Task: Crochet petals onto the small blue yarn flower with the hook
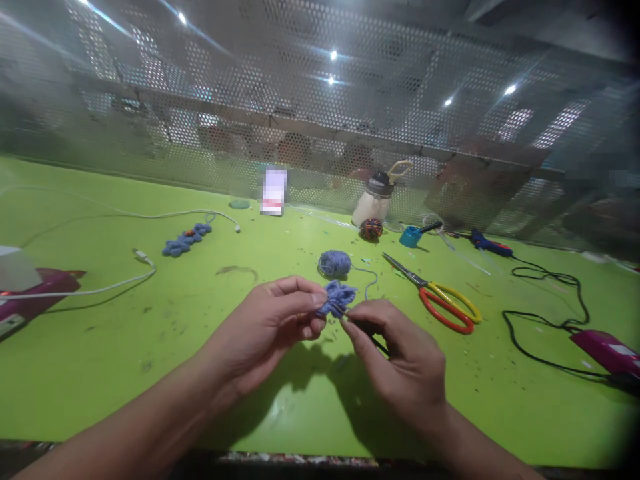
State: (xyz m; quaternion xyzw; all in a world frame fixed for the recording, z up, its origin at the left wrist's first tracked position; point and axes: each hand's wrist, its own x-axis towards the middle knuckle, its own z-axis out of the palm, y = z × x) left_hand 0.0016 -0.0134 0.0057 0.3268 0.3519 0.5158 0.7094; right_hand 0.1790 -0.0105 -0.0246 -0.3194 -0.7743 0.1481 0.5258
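My left hand (283, 313) pinches a blue-purple crocheted flower (340, 297) by its left edge, above the table. From the right, my right hand (397, 360) grips a crochet hook (381, 345) whose dark handle shows under the fingers. The hook's thin tip meets the flower's lower right side; the exact stitch is too small to make out. Just behind the flower lies a ball of matching yarn (335, 265), with a loose strand curving off to its right. A finished-looking strip of crocheted flowers (187, 240) rests on the left.
Scissors (445, 303) with red and yellow handles lie right of my hands. Behind stand a bottle (373, 200), a dark multicoloured ball (371, 229), a blue tape roll (411, 236) and a phone (274, 191). A glue gun (490, 244), cables and power strips (607, 353) lie around the green table (150, 373).
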